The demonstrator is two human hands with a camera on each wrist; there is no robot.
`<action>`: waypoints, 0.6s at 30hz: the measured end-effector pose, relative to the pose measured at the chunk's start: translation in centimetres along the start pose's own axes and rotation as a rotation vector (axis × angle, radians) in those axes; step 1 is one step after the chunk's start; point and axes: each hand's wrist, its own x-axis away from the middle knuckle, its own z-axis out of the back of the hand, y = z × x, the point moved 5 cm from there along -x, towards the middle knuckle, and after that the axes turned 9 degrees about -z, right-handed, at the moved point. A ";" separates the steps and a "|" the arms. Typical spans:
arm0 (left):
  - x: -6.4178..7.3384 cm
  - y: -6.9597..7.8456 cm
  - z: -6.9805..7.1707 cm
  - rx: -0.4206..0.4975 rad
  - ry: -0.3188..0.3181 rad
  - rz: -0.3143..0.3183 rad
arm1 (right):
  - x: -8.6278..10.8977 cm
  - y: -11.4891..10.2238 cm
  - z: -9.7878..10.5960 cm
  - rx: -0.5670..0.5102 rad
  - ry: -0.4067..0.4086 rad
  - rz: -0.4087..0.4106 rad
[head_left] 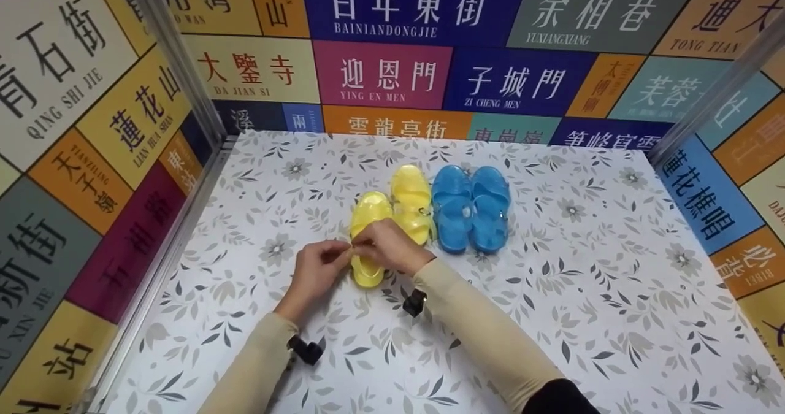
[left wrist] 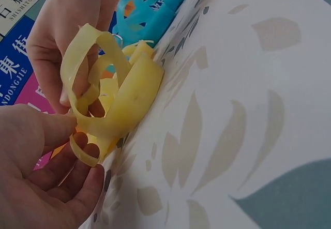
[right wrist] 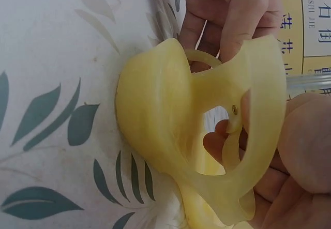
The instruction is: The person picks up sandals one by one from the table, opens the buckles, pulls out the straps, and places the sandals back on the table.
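Note:
A yellow jelly sandal (head_left: pixel 371 208) lies on the table with both hands at its ankle strap (left wrist: pixel 84 155). Thumb and fingers of the left hand (head_left: pixel 314 274) pinch the strap's thin looped end at the sandal's outer left side. Reaching across the heel part, the right hand (head_left: pixel 395 246) holds the strap close to the left fingertips; its fingers (right wrist: pixel 214 145) show through the sandal's opening in the right wrist view. A small metal stud (right wrist: pixel 235 109) sits in the yellow side piece. The second yellow sandal (head_left: pixel 409 187) stands just right of the first, its buckle side toward the blue pair.
Two blue sandals (head_left: pixel 452 208) stand side by side to the right of the yellow ones, toes facing away. A white leaf-and-flower cloth (head_left: pixel 589 291) covers the table. Colourful signboard walls (head_left: pixel 380 73) bound the back and sides.

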 end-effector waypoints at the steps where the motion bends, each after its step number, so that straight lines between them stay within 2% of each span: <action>1: 0.0 0.0 -0.1 0.006 -0.002 0.003 | 0.0 0.1 0.0 -0.003 -0.005 -0.002; 6: 0.0 0.1 -0.2 0.025 0.001 0.015 | 0.2 0.0 -0.1 0.019 -0.018 0.017; 10: 0.2 0.1 -0.1 0.027 0.017 0.032 | 0.3 -0.2 -0.2 0.051 -0.008 0.072; 18: 0.4 0.1 0.0 0.058 0.050 0.022 | 0.4 0.0 -0.3 0.025 0.019 0.113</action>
